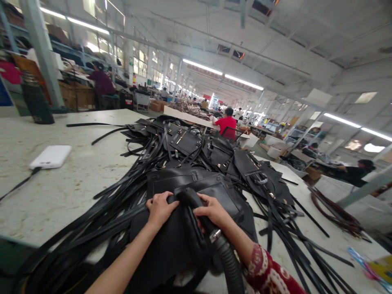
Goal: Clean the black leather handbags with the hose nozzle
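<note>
A black leather bag (196,183) lies on top of a heap of black bags and straps on a pale worktable (61,188). My left hand (159,210) presses down on the bag's near edge, fingers curled over the leather. My right hand (211,210) is wrapped round the black nozzle (190,198) of a ribbed grey hose (228,261), which rests on the bag between my two hands. The hose runs back towards me past my red patterned sleeve (269,275).
Several black bags (183,141) and loose straps (101,204) spread across the table's middle and right. A white power bank (50,157) with a cable lies at left. Brown straps (333,212) lie at right. Other people work at tables behind, one in a red shirt (226,124).
</note>
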### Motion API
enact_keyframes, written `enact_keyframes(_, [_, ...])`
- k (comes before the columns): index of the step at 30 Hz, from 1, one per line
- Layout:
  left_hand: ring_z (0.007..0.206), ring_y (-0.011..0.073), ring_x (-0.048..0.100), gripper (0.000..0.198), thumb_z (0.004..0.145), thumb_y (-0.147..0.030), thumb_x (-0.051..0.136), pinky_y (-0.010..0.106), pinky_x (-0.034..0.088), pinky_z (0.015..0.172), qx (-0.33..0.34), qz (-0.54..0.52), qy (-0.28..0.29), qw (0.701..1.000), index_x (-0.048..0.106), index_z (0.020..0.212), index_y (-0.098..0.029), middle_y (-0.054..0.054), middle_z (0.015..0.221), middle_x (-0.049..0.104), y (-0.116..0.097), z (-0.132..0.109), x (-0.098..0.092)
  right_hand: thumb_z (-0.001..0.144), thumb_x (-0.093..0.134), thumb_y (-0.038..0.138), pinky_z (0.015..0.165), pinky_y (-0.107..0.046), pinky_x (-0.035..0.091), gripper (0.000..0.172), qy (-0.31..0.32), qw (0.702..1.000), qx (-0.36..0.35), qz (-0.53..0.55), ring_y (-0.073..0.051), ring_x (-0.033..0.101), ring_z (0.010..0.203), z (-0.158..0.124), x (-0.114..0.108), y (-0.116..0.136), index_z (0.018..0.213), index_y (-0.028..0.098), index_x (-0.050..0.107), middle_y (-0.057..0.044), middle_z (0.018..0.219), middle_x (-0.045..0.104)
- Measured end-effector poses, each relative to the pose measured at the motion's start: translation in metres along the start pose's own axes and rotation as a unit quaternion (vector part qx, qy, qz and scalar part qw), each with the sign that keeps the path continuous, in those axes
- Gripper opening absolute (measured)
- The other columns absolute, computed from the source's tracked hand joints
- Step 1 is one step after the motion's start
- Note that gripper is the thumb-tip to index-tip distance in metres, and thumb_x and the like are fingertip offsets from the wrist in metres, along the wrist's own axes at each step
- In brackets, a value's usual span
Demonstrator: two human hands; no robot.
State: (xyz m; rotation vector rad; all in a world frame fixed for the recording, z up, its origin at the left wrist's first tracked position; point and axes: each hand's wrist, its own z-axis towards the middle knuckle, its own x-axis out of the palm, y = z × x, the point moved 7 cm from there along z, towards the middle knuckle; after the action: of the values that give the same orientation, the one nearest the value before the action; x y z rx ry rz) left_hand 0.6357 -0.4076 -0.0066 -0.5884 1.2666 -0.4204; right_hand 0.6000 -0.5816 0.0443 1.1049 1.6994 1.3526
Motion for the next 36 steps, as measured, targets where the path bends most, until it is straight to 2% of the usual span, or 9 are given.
enact_keyframes(3, [0.102, 0.0266, 0.05, 0.035, 0.065, -0.046, 0.057, 0.042, 0.026, 0.088, -0.006, -0.005, 0.002, 1.0, 0.062, 0.092, -0.024, 0.006, 0.093, 0.065, 0.002, 0.0, 0.002, 0.058, 0.064, 0.02, 0.031, -0.024, 0.044, 0.072, -0.026, 0.999, -0.028, 0.006, -0.013, 0.051, 0.034, 0.018, -0.001, 0.009, 0.125, 0.013, 0.04, 0.006, 0.05, 0.057])
enact_keyframes(6, [0.102, 0.0263, 0.051, 0.037, 0.065, -0.048, 0.057, 0.041, 0.025, 0.089, -0.005, -0.011, -0.001, 1.0, 0.061, 0.092, -0.023, 0.007, 0.093, 0.064, 0.001, -0.002, 0.0, 0.064, 0.06, 0.023, 0.033, -0.021, 0.044, 0.075, -0.047, 0.997, -0.057, 0.011, -0.011, 0.051, 0.035, 0.017, -0.005, 0.02, 0.132, 0.017, 0.029, 0.008, 0.052, 0.055])
enact_keyframes(12, [0.101, 0.0266, 0.052, 0.035, 0.065, -0.045, 0.057, 0.04, 0.027, 0.088, -0.009, -0.014, -0.006, 1.0, 0.06, 0.089, -0.02, 0.007, 0.092, 0.064, -0.004, -0.005, -0.004, 0.059, 0.066, 0.019, 0.033, -0.024, 0.044, 0.063, 0.031, 0.999, -0.012, -0.023, -0.015, 0.054, 0.035, 0.007, 0.013, 0.017, 0.12, 0.018, 0.048, 0.005, 0.053, 0.059])
enact_keyframes(17, [0.102, 0.0274, 0.05, 0.037, 0.067, -0.047, 0.055, 0.041, 0.027, 0.087, -0.001, 0.004, -0.014, 1.0, 0.059, 0.091, -0.019, 0.008, 0.096, 0.064, -0.007, -0.012, -0.003, 0.058, 0.067, 0.015, 0.032, -0.023, 0.042, 0.064, -0.004, 0.999, -0.026, -0.029, -0.013, 0.051, 0.032, 0.041, 0.024, 0.024, 0.12, 0.013, 0.049, 0.007, 0.047, 0.055])
enact_keyframes(20, [0.102, 0.0284, 0.05, 0.037, 0.068, -0.048, 0.055, 0.042, 0.028, 0.085, 0.012, 0.022, -0.031, 0.999, 0.06, 0.093, -0.02, 0.008, 0.097, 0.065, -0.009, -0.017, -0.005, 0.061, 0.066, 0.016, 0.032, -0.023, 0.043, 0.07, -0.042, 0.998, -0.052, -0.017, -0.013, 0.05, 0.034, 0.039, 0.014, 0.034, 0.126, 0.014, 0.042, 0.008, 0.047, 0.055])
enact_keyframes(24, [0.087, 0.0262, 0.057, 0.039, 0.069, -0.053, 0.052, 0.037, 0.035, 0.078, 0.036, 0.032, -0.051, 0.998, 0.065, 0.085, -0.021, 0.006, 0.083, 0.067, -0.016, -0.012, -0.009, 0.063, 0.065, 0.018, 0.033, -0.023, 0.043, 0.079, -0.079, 0.995, -0.055, -0.006, -0.012, 0.051, 0.034, -0.01, -0.019, 0.034, 0.133, 0.016, 0.03, 0.008, 0.049, 0.056])
enact_keyframes(29, [0.077, 0.0199, 0.06, 0.036, 0.073, -0.051, 0.047, 0.026, 0.039, 0.069, 0.065, 0.017, -0.064, 0.996, 0.067, 0.078, -0.021, 0.004, 0.079, 0.067, -0.024, 0.022, -0.016, 0.063, 0.066, 0.022, 0.033, -0.023, 0.044, 0.079, -0.108, 0.994, -0.025, 0.004, -0.013, 0.051, 0.033, -0.097, -0.057, 0.007, 0.133, 0.015, 0.03, 0.007, 0.047, 0.056])
enact_keyframes(33, [0.075, 0.0206, 0.061, 0.036, 0.071, -0.052, 0.048, 0.026, 0.038, 0.064, 0.058, 0.041, -0.064, 0.995, 0.067, 0.078, -0.022, 0.004, 0.075, 0.067, -0.016, 0.039, -0.011, 0.065, 0.064, 0.019, 0.034, -0.021, 0.044, 0.072, -0.13, 0.991, 0.002, 0.018, -0.01, 0.05, 0.036, -0.148, -0.064, -0.022, 0.131, 0.02, 0.034, 0.005, 0.056, 0.059])
enact_keyframes(36, [0.072, 0.0202, 0.061, 0.04, 0.071, -0.055, 0.047, 0.025, 0.037, 0.059, 0.032, 0.03, -0.041, 0.998, 0.068, 0.079, -0.022, 0.004, 0.073, 0.068, -0.004, 0.04, -0.001, 0.063, 0.063, 0.013, 0.033, -0.019, 0.043, 0.074, -0.127, 0.991, 0.046, 0.012, -0.009, 0.052, 0.038, -0.168, -0.056, -0.043, 0.13, 0.023, 0.036, 0.004, 0.067, 0.06])
